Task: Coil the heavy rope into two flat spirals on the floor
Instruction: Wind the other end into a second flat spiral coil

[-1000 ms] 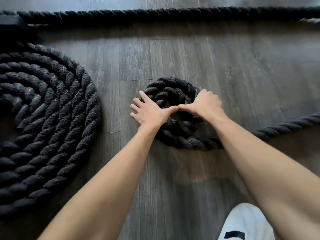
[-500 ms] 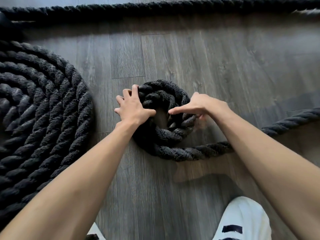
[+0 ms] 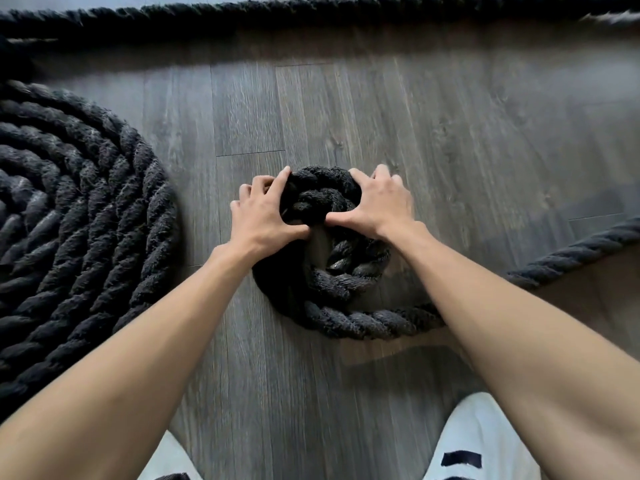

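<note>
1. Head view, centre of frame: the small spiral (image 3: pixel 332 271) of black rope lies flat on the grey plank floor (image 3: pixel 450 150), two turns wide, with a small open core.
2. Left hand (image 3: pixel 266 216) grips the spiral's upper left edge, fingers spread and curled over the outer turn, thumb pressed toward the core.
3. Right hand (image 3: pixel 377 202) grips the upper right edge, fingers curled over the outer turn, thumb meeting the left thumb.
4. Free rope tail (image 3: pixel 571 254) leaves the spiral's lower edge and runs to the right frame edge.
5. Left of frame: the large finished spiral (image 3: pixel 69 220) lies well apart from the small spiral, with a bare floor strip between them.
6. Top of frame: a straight rope run (image 3: pixel 311 12) spans the full width; open floor lies between it and the hands.
7. Bottom edge: two white shoes (image 3: pixel 485 445).
</note>
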